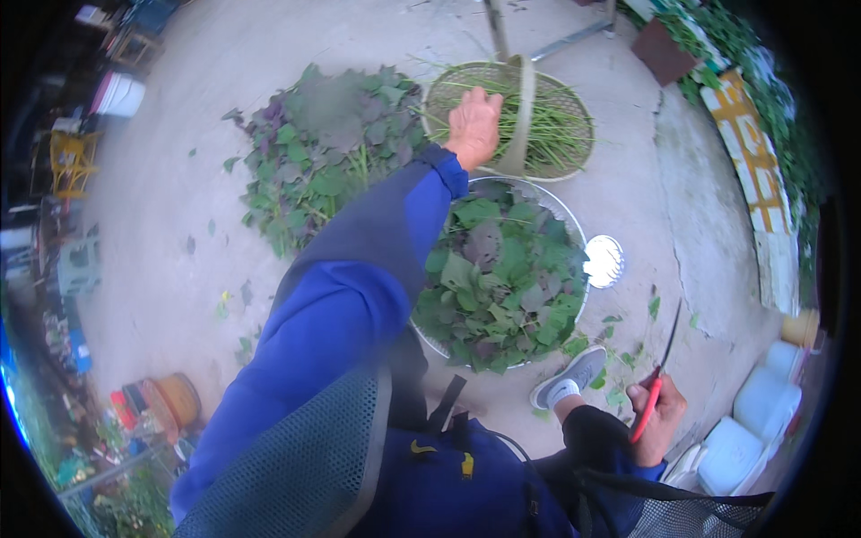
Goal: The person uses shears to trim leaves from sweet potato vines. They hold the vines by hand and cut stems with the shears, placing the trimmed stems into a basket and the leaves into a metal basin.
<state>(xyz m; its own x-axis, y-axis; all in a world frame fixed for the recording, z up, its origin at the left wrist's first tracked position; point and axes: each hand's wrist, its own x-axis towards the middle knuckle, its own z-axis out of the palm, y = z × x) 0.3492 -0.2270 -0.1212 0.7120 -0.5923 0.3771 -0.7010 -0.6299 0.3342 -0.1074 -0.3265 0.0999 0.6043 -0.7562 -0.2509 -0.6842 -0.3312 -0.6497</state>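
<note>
My left hand [475, 126] reaches over the near left side of a woven basket [435, 120] with an arched handle. Long green stems [548, 138] fill the basket. The fingers are curled downward, and whether they grip any stems is hidden. My right hand [662, 415] is low on the right, closed around red-handled scissors [651, 403] whose dark blades point up and away. Between my arms, a round wire-rimmed basket [580, 232] is heaped with green and purplish leaves [501, 282]. A larger pile of leafy cuttings [329, 148] lies on the ground to the left.
A shiny round metal piece [604, 261] lies beside the leaf basket. Loose leaves [622, 363] are scattered near my shoe [572, 376]. White tubs [733, 457] and a taped foam box [750, 155] line the right side. A pink-and-white bucket [119, 94] stands far left.
</note>
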